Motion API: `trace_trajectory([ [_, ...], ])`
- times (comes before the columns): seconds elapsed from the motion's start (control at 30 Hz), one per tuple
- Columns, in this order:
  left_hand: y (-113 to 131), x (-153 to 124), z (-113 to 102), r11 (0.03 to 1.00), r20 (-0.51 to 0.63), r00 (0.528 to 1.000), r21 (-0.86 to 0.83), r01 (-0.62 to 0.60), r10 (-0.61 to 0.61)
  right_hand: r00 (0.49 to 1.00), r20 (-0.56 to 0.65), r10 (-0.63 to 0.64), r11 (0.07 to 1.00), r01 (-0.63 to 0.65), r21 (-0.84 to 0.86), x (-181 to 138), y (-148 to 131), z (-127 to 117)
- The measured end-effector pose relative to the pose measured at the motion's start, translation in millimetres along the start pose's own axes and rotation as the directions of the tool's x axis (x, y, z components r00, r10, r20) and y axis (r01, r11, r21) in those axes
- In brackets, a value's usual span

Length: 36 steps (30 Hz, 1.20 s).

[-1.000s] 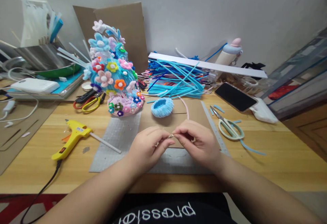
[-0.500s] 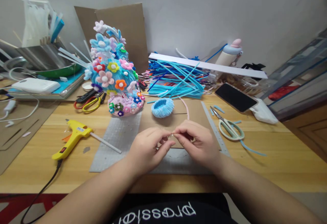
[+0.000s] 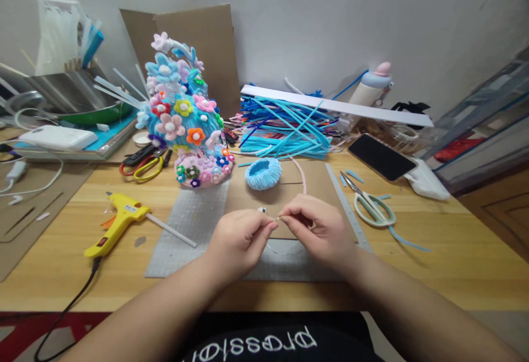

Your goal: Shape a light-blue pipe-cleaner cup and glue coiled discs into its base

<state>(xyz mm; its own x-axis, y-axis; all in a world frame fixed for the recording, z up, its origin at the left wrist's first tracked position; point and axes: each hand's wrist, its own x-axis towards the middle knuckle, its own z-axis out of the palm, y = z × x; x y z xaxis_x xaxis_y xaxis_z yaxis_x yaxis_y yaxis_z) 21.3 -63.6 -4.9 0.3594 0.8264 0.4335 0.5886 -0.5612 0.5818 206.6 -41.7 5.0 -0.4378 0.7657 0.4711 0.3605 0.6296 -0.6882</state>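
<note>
My left hand (image 3: 239, 241) and my right hand (image 3: 318, 230) meet over a brown cardboard sheet (image 3: 289, 191) and a grey cutting mat (image 3: 185, 230). Both pinch a tiny metallic piece (image 3: 276, 219) between thumb and forefinger; a thin clear thread (image 3: 281, 252) loops below them. A pink pipe cleaner (image 3: 301, 174) runs from my right hand toward a small light-blue fuzzy ring (image 3: 263, 173) just beyond.
A pipe-cleaner flower ornament (image 3: 182, 119) stands at the back left. A yellow glue gun (image 3: 119, 224) lies to the left, scissors (image 3: 372, 202) and a metal ruler (image 3: 347, 207) to the right. Behind lie blue pipe cleaners (image 3: 285, 125), a phone (image 3: 380, 155) and a pale bottle (image 3: 370, 84).
My left hand has dropped slightly and its fingers have tightened on the tiny piece. A small dark bit now shows on the cardboard above my left hand. My right hand has barely moved.
</note>
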Motion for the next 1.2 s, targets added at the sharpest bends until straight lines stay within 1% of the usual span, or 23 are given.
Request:
trace_trajectory([
  [0.13,2.3,0.1,-2.4,0.999,0.009,0.999,-0.022,0.043,-0.043,1.000,0.029,0.001,1.000,-0.001,0.006,1.2,-1.4,-1.4],
  [0.2,3.5,2.4,-3.7,0.992,0.033,0.996,-0.089,0.091,-0.088,0.999,0.033,-0.009,1.000,0.008,0.010,1.7,-1.1,-2.8],
  [0.27,3.8,5.7,-4.2,0.960,0.108,0.981,-0.211,0.183,-0.164,0.999,0.040,-0.037,0.999,0.036,0.012,2.3,-0.1,-4.2],
  [0.33,2.8,8.8,-3.3,0.873,0.204,0.948,-0.378,0.308,-0.246,0.996,0.056,-0.075,0.997,0.075,0.005,2.8,1.2,-5.3],
  [0.4,0.8,10.7,-1.2,0.734,0.296,0.902,-0.526,0.429,-0.316,0.991,0.080,-0.107,0.994,0.108,-0.014,3.1,2.3,-5.8],
  [0.47,-1.3,11.4,0.8,0.610,0.361,0.861,-0.608,0.508,-0.358,0.986,0.109,-0.126,0.990,0.131,-0.045,3.0,3.0,-5.7],
  [0.5,-2.1,11.4,1.4,0.567,0.386,0.847,-0.629,0.532,-0.366,0.984,0.121,-0.134,0.988,0.141,-0.055,2.9,3.3,-5.6],
  [0.53,-2.7,11.5,1.7,0.536,0.403,0.838,-0.645,0.545,-0.367,0.981,0.131,-0.141,0.987,0.149,-0.058,2.7,3.7,-5.5],
  [0.63,-3.0,12.1,0.8,0.478,0.410,0.838,-0.690,0.543,-0.360,0.981,0.127,-0.145,0.989,0.149,-0.018,2.5,4.9,-5.3],
  [0.7,-2.8,13.1,-0.3,0.436,0.416,0.833,-0.714,0.548,-0.365,0.986,0.122,-0.111,0.994,0.110,0.013,2.8,6.0,-5.1],
  [0.8,-3.4,14.7,-1.7,0.364,0.454,0.822,-0.742,0.562,-0.343,0.990,0.133,-0.047,0.998,0.042,0.039,4.1,7.7,-4.3],
  [0.87,-4.5,15.0,-2.2,0.312,0.482,0.812,-0.756,0.575,-0.328,0.991,0.133,-0.030,0.998,0.022,0.063,5.2,8.7,-4.1],
  [0.97,-5.8,14.1,-2.5,0.212,0.536,0.775,-0.759,0.616,-0.336,0.990,0.137,-0.035,0.995,0.022,0.095,6.4,9.3,-4.9],
  [1.07,-5.7,12.8,-2.7,0.126,0.597,0.740,-0.746,0.654,-0.311,0.981,0.186,-0.058,0.994,0.040,0.101,6.5,8.3,-6.8],
  [1.13,-4.9,12.6,-2.7,0.110,0.632,0.727,-0.730,0.675,-0.267,0.970,0.230,-0.073,0.994,0.052,0.096,6.0,7.0,-7.8],
  [1.2,-4.1,13.0,-2.3,0.144,0.638,0.723,-0.715,0.684,-0.264,0.960,0.269,-0.084,0.995,0.065,0.079,5.7,6.1,-8.0],
])
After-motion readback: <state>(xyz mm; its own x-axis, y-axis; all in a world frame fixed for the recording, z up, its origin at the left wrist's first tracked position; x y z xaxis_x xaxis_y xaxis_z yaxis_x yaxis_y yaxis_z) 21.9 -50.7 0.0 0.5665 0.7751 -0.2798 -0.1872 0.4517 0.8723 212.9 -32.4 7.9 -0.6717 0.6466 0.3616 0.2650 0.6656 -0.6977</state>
